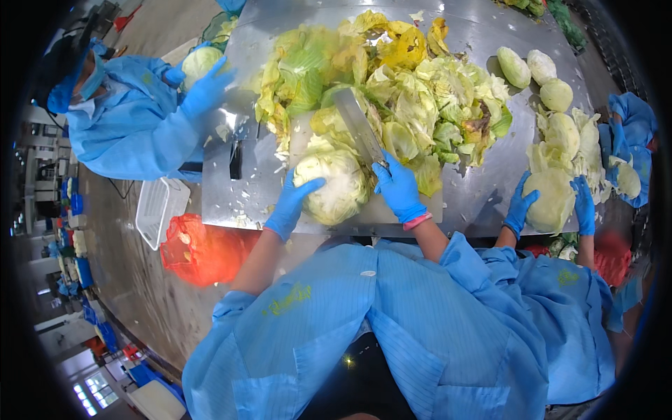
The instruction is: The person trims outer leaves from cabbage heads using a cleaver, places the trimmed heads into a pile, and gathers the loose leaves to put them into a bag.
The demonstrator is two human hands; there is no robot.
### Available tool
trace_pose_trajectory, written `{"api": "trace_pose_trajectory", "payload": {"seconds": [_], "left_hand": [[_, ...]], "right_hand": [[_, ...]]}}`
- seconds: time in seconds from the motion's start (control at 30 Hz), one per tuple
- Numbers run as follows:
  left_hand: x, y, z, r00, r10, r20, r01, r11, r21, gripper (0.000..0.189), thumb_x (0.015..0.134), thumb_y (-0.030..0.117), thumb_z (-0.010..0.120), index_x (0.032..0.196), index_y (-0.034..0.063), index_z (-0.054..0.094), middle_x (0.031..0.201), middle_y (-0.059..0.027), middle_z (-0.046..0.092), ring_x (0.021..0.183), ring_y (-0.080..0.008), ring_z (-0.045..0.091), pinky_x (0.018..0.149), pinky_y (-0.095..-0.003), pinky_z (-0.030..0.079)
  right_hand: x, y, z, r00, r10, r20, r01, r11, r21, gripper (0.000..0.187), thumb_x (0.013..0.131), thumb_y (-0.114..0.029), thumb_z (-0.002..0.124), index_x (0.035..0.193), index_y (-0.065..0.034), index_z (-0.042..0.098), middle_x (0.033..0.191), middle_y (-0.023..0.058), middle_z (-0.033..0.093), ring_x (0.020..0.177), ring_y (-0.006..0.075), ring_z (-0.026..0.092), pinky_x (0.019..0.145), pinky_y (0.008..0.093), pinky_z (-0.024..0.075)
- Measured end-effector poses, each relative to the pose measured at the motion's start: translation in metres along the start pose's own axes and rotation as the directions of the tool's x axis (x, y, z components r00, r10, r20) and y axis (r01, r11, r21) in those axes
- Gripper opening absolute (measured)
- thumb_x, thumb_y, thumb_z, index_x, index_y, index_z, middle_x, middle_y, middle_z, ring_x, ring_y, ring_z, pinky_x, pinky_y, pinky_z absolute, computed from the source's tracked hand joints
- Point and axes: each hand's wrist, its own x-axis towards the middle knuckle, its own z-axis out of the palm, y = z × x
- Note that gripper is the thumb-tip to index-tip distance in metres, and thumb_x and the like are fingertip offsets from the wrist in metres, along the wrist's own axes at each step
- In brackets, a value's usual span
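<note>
In a blue glove, my left hand (295, 203) grips the left side of a pale green cabbage (336, 189), whose whitish stem end faces up towards me. The cabbage rests on a light cutting board (420, 210) near the table's front edge. My right hand (398, 186), gloved too, is closed around the handle of a wide-bladed kitchen knife (359, 123). Its blade points away from me, over the leaves just behind the cabbage. Beyond it spreads a large heap of loose green and yellowed cabbage leaves (415, 100).
A co-worker at right holds a cabbage (550, 200) close beside me; another at left holds a cabbage (202, 67). Trimmed cabbages (514, 67) lie on the steel table (478, 194). A red mesh sack (205, 252) and a white plastic crate (163, 207) are on the floor at left.
</note>
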Motion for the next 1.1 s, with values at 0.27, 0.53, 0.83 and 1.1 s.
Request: {"api": "trace_pose_trajectory", "payload": {"seconds": [0.27,0.53,0.83,1.1], "left_hand": [[-0.003,-0.003,0.017,0.968,0.039,-0.248,-0.033,0.999,0.027,0.054,0.071,0.01,0.076,0.116,0.0005,0.05,0.105,-0.0081,0.06,0.092,-0.0173,0.06,0.08,-0.0295,0.05],[0.005,-0.007,0.014,0.952,-0.046,-0.302,0.068,0.996,0.062,0.069,0.071,0.012,0.076,0.127,0.001,0.038,0.112,-0.0102,0.056,0.097,-0.0182,0.057,0.082,-0.0291,0.049],[0.01,-0.068,-0.034,0.972,0.057,-0.226,-0.019,0.986,0.168,0.047,0.087,0.018,0.056,0.129,0.0039,0.039,0.115,-0.0086,0.053,0.098,-0.0165,0.053,0.081,-0.0294,0.047],[-0.003,-0.025,0.025,0.929,0.217,-0.299,-0.178,0.972,0.153,0.043,0.087,0.019,0.058,0.124,0.0001,0.046,0.111,-0.0065,0.056,0.096,-0.0154,0.055,0.084,-0.0283,0.046]], "right_hand": [[-0.018,-0.024,0.019,0.989,-0.081,0.125,0.09,0.994,-0.069,0.036,0.089,-0.021,0.054,0.122,-0.0075,0.054,0.098,0.0186,0.064,0.082,0.0329,0.064,0.071,0.0371,0.0505],[-0.035,-0.025,0.018,0.915,-0.374,0.15,0.4,0.884,-0.243,0.04,0.086,-0.01,0.051,0.126,-0.0129,0.051,0.114,0.0136,0.06,0.091,0.0304,0.062,0.074,0.0363,0.0508],[-0.037,-0.026,0.025,0.877,-0.348,0.331,0.479,0.689,-0.544,0.057,0.078,-0.003,0.05,0.132,-0.0209,0.045,0.132,0.0054,0.048,0.081,0.0285,0.062,0.059,0.0373,0.0511],[-0.028,-0.031,0.029,0.942,-0.195,0.271,0.329,0.68,-0.655,0.056,0.083,-0.007,0.048,0.136,-0.0245,0.04,0.136,0.0154,0.043,0.079,0.0323,0.064,0.06,0.0391,0.0523]]}}
